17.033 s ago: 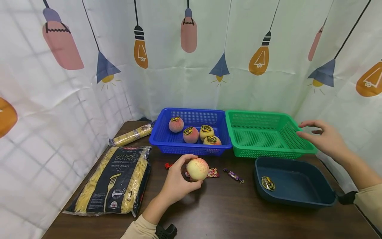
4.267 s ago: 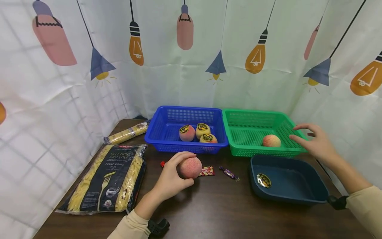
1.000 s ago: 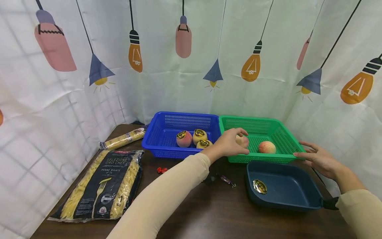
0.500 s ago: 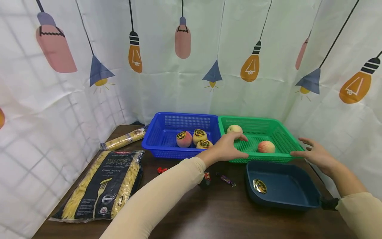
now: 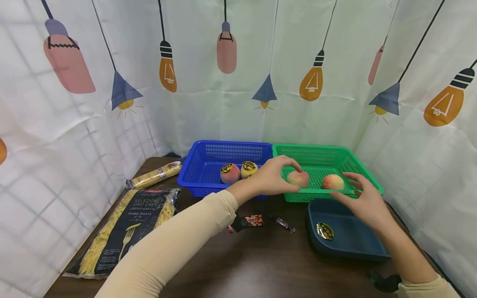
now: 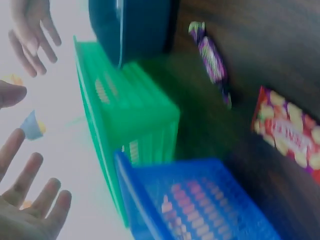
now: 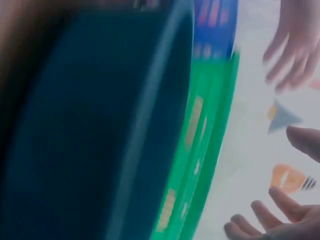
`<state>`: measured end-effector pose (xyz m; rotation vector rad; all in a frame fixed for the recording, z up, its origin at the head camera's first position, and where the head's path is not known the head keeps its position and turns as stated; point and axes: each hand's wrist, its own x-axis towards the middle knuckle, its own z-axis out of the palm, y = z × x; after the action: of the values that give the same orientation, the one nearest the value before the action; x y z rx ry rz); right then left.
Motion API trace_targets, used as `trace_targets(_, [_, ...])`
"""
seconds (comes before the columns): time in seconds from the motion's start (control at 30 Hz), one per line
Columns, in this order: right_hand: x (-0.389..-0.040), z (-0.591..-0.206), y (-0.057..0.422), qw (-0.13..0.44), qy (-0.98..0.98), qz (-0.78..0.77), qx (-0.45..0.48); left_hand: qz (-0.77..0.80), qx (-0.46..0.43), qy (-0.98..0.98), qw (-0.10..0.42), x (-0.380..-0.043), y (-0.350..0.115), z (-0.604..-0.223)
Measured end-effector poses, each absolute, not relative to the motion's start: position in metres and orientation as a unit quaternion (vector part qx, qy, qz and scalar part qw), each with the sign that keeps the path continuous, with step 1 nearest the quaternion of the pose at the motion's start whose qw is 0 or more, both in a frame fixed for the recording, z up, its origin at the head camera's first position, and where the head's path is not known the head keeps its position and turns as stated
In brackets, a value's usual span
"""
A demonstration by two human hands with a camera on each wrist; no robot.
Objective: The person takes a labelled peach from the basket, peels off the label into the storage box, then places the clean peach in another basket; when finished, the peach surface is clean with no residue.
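Left hand [image 5: 275, 176], right hand [image 5: 364, 206]: both half-spread, gripping nothing, near green plastic basket [image 5: 311, 155]. Two peaches [image 5: 333, 182] sit inside it (likely so they can't roll).

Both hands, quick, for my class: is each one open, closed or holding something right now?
Left hand: open, holding nothing.
Right hand: open, holding nothing.

the pasta bag [image 5: 121, 227] reads "selezione oro chef" and, below, "penne rigate".

Smooth plastic green basket [image 5: 316, 155], glossy wood-look tabletop [image 5: 268, 260]
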<state>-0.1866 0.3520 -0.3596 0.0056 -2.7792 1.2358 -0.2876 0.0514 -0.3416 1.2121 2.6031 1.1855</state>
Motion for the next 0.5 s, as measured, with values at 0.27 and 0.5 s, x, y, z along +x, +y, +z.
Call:
trace_targets(0.27, [-0.16, -0.386, 0.274, 0.076, -0.876, 0.474, 0.054, 0.337, 0.351, 0.87, 0.075, -0.319, 0.01, -0.329])
trace_targets(0.5, [-0.154, -0.41, 0.227, 0.055, -0.849, 0.522, 0.057, 0.334, 0.32, 0.883, 0.08, -0.341, -0.021, -0.321])
